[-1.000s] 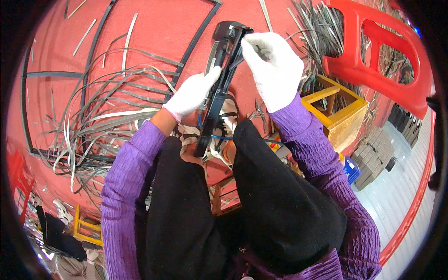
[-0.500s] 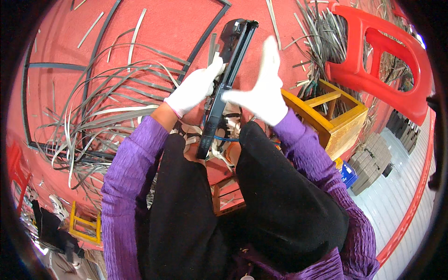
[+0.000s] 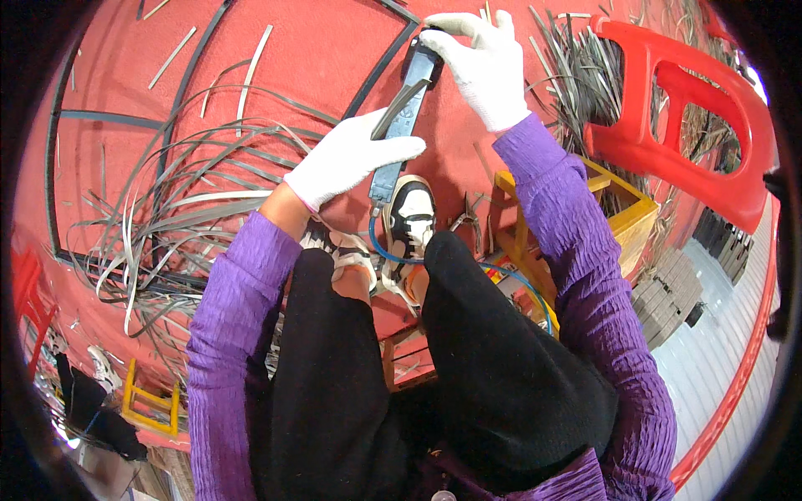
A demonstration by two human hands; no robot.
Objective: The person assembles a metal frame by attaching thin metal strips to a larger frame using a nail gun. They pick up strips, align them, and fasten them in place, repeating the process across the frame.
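My left hand (image 3: 351, 159), in a white glove, wraps around a long dark air stapler (image 3: 396, 146) held above my shoes, its thumb lying across the tool. A short flat grey strip (image 3: 399, 107) sticks up from the same grip and slants over the stapler. From the stapler's near end a thin blue hose (image 3: 378, 238) curls down past my feet. My right hand (image 3: 483, 68), also gloved, pinches the stapler's far end between thumb and forefinger. Part of the tool is hidden behind the left fingers.
Loose grey strips (image 3: 180, 204) spread over the red floor at left, beside a dark frame (image 3: 113, 119). To the right stand a yellow wooden stool (image 3: 622, 225) and a red plastic stool (image 3: 639, 138), with a strip bundle (image 3: 581, 79) behind. Grey stacked pieces (image 3: 668, 292) lie farther right.
The stapler has been turned, showing a flat grey side. My right hand has gone from spread beside it to pinching its far end. The grey strip now crosses the tool, and more hose shows.
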